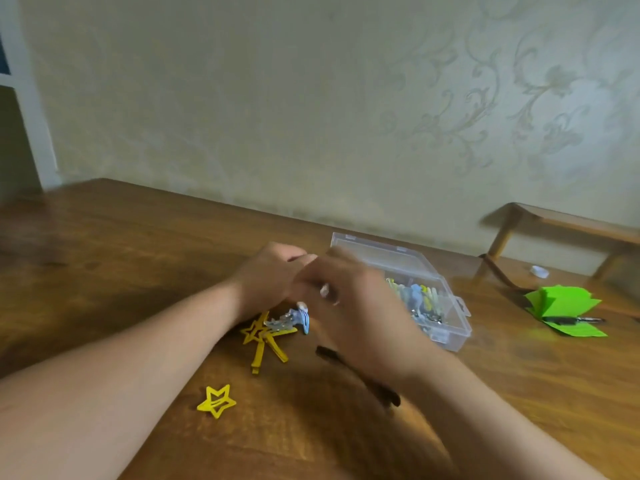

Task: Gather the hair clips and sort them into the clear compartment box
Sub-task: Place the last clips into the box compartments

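My left hand and right hand meet just left of the clear box, knuckles nearly touching. The left hand's fingers are curled downward over a small heap of clips. The right hand is smeared by motion, its fingers bent in toward the left. Whether either one actually has a clip pinched, I cannot tell, because the fingertips hide each other.

Directly under the two hands, on the near-left side of the box, lie the yellow star clips, tangled with a blue and silver clip that sits right at the fingertips. A lone yellow star clip lies further from the box, toward me and to the left, well apart from the heap. A long black thing lies on the surface partly under my right wrist, on the near side of the box. It is too blurred to name.

The box stands open, and a mixed bunch of sorted clips already fills its right-hand part. I judge the job well under way but not finished: the heap, the lone star and perhaps the black thing have yet to go in.

Right of the box, well apart, lies a stack of green paper.
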Demonstrator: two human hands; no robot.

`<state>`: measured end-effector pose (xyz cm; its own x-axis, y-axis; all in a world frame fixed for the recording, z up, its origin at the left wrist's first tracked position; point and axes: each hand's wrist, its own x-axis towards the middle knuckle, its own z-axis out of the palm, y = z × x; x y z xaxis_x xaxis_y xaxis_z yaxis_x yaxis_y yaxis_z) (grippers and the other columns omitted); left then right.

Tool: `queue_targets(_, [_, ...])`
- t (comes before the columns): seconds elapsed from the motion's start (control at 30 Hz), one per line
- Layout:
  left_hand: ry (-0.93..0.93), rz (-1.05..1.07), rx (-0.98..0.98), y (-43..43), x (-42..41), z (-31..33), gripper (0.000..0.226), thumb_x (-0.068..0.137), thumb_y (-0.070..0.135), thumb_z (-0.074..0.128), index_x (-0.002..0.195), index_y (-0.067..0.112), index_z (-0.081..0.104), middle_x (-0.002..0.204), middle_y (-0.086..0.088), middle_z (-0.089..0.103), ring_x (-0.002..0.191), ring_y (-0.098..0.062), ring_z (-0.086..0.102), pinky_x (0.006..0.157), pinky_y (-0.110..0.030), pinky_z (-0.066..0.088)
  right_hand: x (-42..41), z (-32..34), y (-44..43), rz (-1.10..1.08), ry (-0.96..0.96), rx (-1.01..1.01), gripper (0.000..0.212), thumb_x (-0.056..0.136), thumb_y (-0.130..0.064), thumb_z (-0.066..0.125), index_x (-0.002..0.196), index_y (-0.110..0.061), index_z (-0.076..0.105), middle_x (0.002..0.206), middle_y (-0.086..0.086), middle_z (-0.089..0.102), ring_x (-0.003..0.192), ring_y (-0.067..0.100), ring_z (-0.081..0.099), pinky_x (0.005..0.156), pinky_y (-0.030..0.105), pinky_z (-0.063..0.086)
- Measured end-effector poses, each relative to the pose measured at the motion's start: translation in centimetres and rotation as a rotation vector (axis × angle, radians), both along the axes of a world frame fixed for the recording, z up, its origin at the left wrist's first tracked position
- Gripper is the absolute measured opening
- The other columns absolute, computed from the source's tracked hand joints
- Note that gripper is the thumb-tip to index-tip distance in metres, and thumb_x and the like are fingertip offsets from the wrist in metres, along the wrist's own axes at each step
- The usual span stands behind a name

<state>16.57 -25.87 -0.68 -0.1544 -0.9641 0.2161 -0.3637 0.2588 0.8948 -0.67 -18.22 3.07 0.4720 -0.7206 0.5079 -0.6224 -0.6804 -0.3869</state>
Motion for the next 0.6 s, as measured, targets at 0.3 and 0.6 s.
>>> queue_targets(0.3, [-0.037, 0.045, 0.018, 0.0, 0.0, -0.3, 0.041, 0.110, 0.035, 0.055, 0.083, 0.015, 0.078, 0.082, -0.003, 0.075, 0.082, -0.018, 0.066, 0.081, -0.039, 0.052, -4.1, 1.5, -9.6, -0.467, 0.213, 0.228, 0.026, 0.095, -0.028, 0.060, 0.094, -0.008, 0.077, 0.092, 0.014, 0.077, 0.071, 0.030, 0.068, 0.063, 0.039, 0.055])
queue_targets(0.6, [-0.035, 0.054, 0.012, 0.3, -0.1, -0.1, 0.042, 0.110, 0.036, 0.054, 0.082, 0.014, 0.077, 0.080, -0.001, 0.073, 0.084, -0.020, 0.067, 0.080, -0.037, 0.050, -2.1, 0.7, -10.6, -0.371, 0.252, 0.249, 0.020, 0.103, -0.027, 0.064, 0.105, -0.024, 0.084, 0.091, -0.007, 0.075, 0.079, 0.011, 0.064, 0.060, 0.021, 0.043])
